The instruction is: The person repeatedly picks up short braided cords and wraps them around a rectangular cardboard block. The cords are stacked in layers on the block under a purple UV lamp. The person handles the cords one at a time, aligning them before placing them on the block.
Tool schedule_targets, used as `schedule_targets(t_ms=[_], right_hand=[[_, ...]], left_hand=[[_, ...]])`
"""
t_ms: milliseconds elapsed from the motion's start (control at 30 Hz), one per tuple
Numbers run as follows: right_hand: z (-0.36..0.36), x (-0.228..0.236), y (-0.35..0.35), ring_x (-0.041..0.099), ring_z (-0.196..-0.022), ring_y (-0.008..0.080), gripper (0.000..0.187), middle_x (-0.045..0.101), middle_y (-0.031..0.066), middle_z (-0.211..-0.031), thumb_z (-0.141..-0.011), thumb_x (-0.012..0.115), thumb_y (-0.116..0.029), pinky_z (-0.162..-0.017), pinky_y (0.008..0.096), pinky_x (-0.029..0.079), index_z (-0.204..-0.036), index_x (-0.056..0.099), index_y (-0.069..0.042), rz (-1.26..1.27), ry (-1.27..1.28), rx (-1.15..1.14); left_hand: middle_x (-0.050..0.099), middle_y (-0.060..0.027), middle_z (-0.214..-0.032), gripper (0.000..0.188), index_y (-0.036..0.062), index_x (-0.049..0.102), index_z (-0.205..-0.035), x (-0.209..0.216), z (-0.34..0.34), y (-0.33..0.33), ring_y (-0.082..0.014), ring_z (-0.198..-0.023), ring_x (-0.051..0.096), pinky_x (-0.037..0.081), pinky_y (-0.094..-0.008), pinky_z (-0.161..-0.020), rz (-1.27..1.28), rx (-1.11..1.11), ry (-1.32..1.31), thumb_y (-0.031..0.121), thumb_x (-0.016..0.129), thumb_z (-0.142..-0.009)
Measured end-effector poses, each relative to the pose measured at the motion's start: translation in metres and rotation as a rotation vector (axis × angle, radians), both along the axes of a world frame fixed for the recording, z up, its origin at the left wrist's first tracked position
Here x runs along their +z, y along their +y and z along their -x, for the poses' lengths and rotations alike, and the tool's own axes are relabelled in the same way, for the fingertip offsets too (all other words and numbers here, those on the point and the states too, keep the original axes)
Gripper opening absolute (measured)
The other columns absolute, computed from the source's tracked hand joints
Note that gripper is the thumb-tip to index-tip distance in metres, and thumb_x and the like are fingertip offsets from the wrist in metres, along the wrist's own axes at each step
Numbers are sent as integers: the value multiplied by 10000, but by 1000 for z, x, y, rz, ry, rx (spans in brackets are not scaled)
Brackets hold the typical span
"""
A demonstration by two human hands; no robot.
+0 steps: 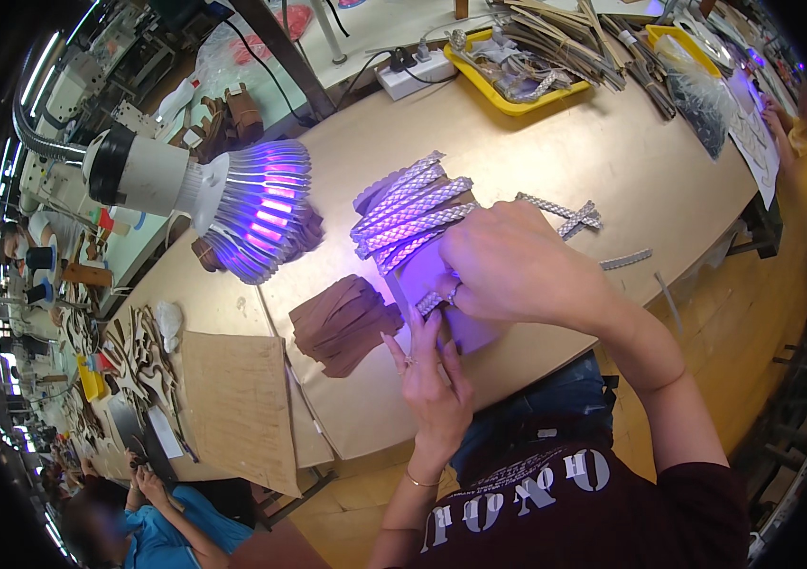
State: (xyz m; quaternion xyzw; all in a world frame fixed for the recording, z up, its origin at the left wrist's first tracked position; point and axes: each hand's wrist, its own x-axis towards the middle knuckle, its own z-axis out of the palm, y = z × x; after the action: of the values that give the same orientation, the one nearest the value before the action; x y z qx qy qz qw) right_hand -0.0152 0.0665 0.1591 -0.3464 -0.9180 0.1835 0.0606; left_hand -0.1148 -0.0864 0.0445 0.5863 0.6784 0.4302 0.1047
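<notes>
Under the lamp, a short braided strap (429,303) in silvery white lies between my two hands. My right hand (522,270) comes from the right with its fingers curled, pinching the strap near a finger ring. My left hand (434,384) reaches up from below, fingers stretched and apart, fingertips at the strap's lower end. Beneath them is a flat surface (417,280) tinted purple by the light. Just beyond, a bundle of braided straps (413,213) lies in stacked rows. A stack of brown strips (344,325) sits left of my left hand. My right fingertips are partly hidden.
A lamp (251,209) with a finned head hangs at left. Loose braided pieces (574,218) lie right of my hand. A yellow tray (517,100), a power strip (415,74) and long thin strips (584,43) are at the back. A co-worker in blue (180,526) sits lower left.
</notes>
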Motion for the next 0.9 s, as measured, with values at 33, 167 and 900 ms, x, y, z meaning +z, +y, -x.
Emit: schedule_targets(t_ms=[33, 167, 900], right_hand=[[-2, -1, 1, 648, -656, 357, 231, 642, 165, -656, -784, 644, -240, -621, 452, 501, -681, 682, -37, 19, -20, -7], [-9, -7, 4, 646, -665, 367, 265, 640, 176, -660, -827, 632, -267, -648, 463, 501, -702, 691, -41, 135, -69, -52], [-6, -5, 11, 643, -628, 361, 210, 636, 166, -632, -772, 647, -231, -618, 439, 517, -670, 684, -52, 61, 35, 45]], left_hand=[[583, -244, -1294, 395, -2, 519, -1302, 0, 1, 0, -368, -1226, 560, 209, -605, -1135, 4, -4, 9, -17, 572, -911], [603, -221, -1278, 392, 2, 521, -1309, 1, 2, 0, -359, -1237, 554, 200, -608, -1137, 15, -5, 20, 0, 573, -920], [635, -234, -1195, 360, -3, 540, -1297, 18, -3, 5, -374, -1261, 522, 120, -632, -1139, 139, 4, 127, 9, 543, -938]])
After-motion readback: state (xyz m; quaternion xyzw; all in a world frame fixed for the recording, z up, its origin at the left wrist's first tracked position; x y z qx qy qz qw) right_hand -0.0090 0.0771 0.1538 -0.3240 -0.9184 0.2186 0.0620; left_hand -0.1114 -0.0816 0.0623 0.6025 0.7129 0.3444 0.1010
